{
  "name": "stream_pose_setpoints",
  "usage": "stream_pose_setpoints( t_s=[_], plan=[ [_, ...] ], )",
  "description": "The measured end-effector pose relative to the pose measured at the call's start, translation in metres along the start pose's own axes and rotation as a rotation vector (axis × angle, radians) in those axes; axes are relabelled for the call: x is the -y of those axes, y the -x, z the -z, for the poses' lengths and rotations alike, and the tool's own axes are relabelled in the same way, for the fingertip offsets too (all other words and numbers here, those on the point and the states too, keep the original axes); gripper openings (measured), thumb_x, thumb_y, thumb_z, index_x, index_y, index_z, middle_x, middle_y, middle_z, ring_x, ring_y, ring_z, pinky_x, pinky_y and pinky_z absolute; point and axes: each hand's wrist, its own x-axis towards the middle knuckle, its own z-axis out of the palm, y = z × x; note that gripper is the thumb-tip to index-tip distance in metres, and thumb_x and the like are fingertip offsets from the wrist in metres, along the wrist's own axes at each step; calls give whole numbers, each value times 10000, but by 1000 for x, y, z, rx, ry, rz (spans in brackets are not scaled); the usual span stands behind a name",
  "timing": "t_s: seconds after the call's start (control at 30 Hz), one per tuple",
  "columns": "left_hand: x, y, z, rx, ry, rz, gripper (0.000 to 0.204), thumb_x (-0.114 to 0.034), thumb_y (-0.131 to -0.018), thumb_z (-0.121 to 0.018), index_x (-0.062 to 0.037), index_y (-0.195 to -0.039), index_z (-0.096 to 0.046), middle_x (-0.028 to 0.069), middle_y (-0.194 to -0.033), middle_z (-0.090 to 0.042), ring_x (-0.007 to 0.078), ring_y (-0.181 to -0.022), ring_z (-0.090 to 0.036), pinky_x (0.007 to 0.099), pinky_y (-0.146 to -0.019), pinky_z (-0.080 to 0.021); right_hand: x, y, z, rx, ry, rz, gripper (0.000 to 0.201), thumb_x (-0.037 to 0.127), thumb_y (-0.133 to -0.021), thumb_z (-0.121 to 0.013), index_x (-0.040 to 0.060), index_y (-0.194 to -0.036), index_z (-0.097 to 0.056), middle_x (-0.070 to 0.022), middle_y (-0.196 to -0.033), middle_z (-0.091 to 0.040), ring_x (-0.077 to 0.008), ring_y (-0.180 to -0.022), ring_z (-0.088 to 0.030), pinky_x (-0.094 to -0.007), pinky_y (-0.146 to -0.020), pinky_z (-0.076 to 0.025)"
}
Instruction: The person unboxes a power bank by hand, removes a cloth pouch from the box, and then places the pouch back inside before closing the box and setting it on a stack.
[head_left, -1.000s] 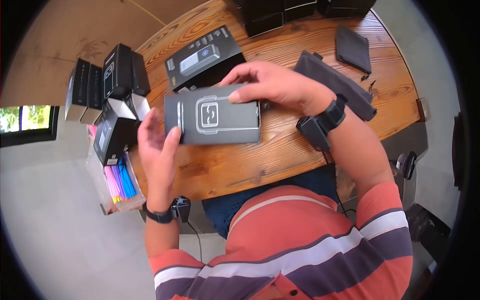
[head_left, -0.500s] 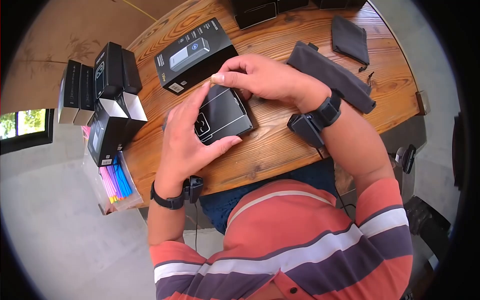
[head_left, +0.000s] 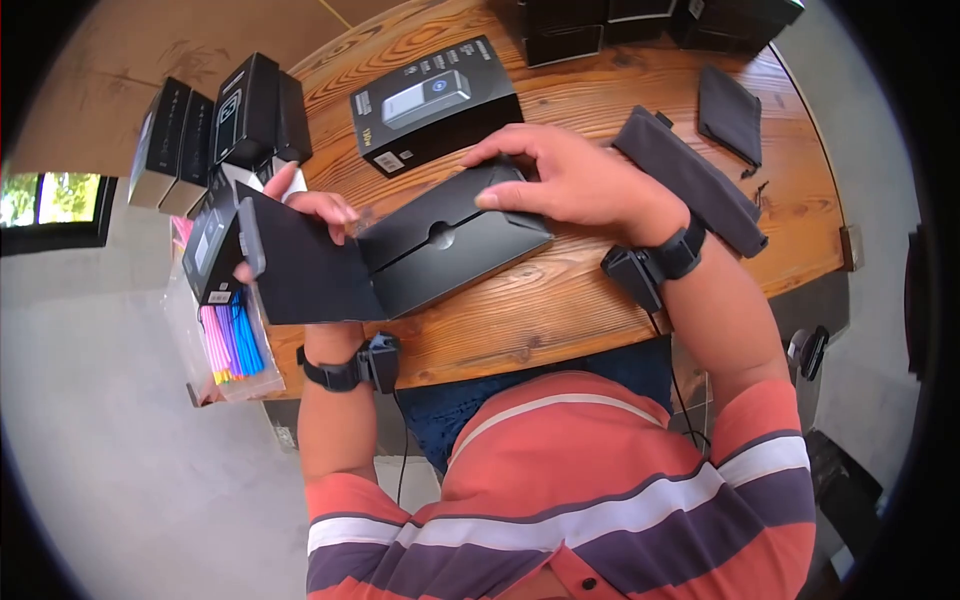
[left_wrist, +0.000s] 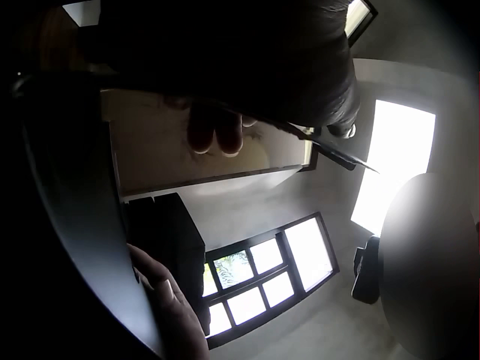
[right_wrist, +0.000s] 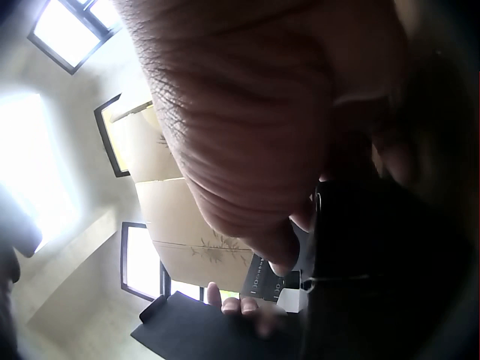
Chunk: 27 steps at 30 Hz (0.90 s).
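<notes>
A black box (head_left: 450, 265) lies across the table in front of the person, its lid (head_left: 305, 260) swung open to the left. Under the lid is a dark inner panel with a slit and a round finger hole. The right hand (head_left: 580, 190) grips the box's right end, thumb on the top and fingers over the far side. Behind the raised lid, the left hand (head_left: 322, 207) holds it; its fingers show past the far edge and most of the palm is hidden. In the right wrist view, fingertips (right_wrist: 231, 305) also show over the lid's edge.
A larger black box with a device picture (head_left: 435, 105) stands behind the open box. Several black boxes (head_left: 245, 110) are stacked at the left, near a bag of coloured sticks (head_left: 232, 345). Grey pouches (head_left: 690, 180) lie at the right; more boxes (head_left: 565, 35) stand at the back.
The box was shut, held between both hands, then lowered to the table. Its lid has since opened leftward, the left hand moving left with it. The right hand has shifted slightly right.
</notes>
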Motion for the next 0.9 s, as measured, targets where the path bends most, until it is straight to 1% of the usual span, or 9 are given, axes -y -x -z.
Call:
stream_pose_setpoints(
  t_s=[0.03, 0.07, 0.13, 0.33, 0.43, 0.5, 0.6, 0.73, 0.9],
  plan=[
    [0, -7, 4, 92, 155, -17, 934, -777, -1113, -407, 61, -1480, -594, 130, -887, -697, 241, -782, -640, 344, -691, -510, -1, 0, -2, 17, 6, 6, 478, 219, -1013, -852, 17, -1424, -718, -117, -1364, -700, -218, -1267, -653, -349, -1085, -522],
    [0, -4, 4, 79, 110, -54, 474, -337, -1173, -554, 62, -1419, -628, 57, -770, -600, 213, -803, -584, 306, -739, -495, -2, 0, -5, -31, 81, 115, 482, 262, -982, -869, 19, -1378, -740, -149, -1346, -711, -282, -1270, -663, -382, -1097, -529],
    [6, -6, 9, 31, 153, -23, 488, -359, -1185, -523, 55, -1415, -640, 59, -764, -598, 215, -826, -582, 321, -780, -493, 4, 0, -8, -79, 205, 240, 492, 255, -911, -911, 30, -1324, -767, -163, -1336, -703, -363, -1280, -659, -426, -1120, -529],
    [19, -4, 12, 51, 435, 299, 825, -599, -1233, -205, 9, -1206, -760, 64, -741, -606, 281, -964, -617, 401, -945, -484, 29, 1, -12, -80, 442, 257, 413, 167, -890, -879, 50, -1276, -791, -145, -1283, -731, -356, -1224, -695, -430, -1041, -568],
    [19, 0, 5, -58, 314, 369, 812, -598, -1233, -194, -20, -1106, -750, 62, -766, -616, 298, -1051, -654, 416, -994, -496, 22, -1, -17, -158, 540, 314, 343, 133, -924, -835, 54, -1256, -798, -119, -1162, -783, -352, -1088, -750, -414, -930, -609],
    [23, 1, 3, -96, 381, 384, 805, -599, -1232, -180, -53, -1009, -728, 150, -991, -733, 322, -1148, -683, 434, -1095, -500, 14, -2, -17, -297, 449, 251, 320, 125, -942, -819, 58, -1254, -798, -127, -1100, -804, -369, -1009, -766, -406, -858, -618],
    [24, -3, 0, -18, 416, 363, 807, -581, -1235, -175, -58, -975, -732, 289, -1475, -686, 332, -1281, -671, 455, -1163, -506, 15, -4, -23, -384, 306, 114, 335, 125, -980, -811, 72, -1308, -775, -118, -993, -800, -282, -904, -776, -351, -784, -595],
    [32, -1, 1, -23, 286, 290, 885, -654, -1205, -129, -45, -994, -735, 333, -1608, -568, 424, -1582, -471, 531, -1297, -389, 10, -6, -26, -445, 121, -11, 333, 111, -1000, -818, 62, -1319, -737, -73, -970, -772, -136, -871, -721, -305, -754, -565],
    [23, 2, -7, -30, 349, 329, 913, -659, -1205, -134, -16, -1007, -750, 311, -1540, -625, 397, -1496, -545, 509, -1304, -373, -1, -11, -30, -535, -9, 41, 270, 81, -1001, -817, 40, -1248, -715, -57, -1009, -771, -101, -824, -686, -292, -738, -560]
  ],
)
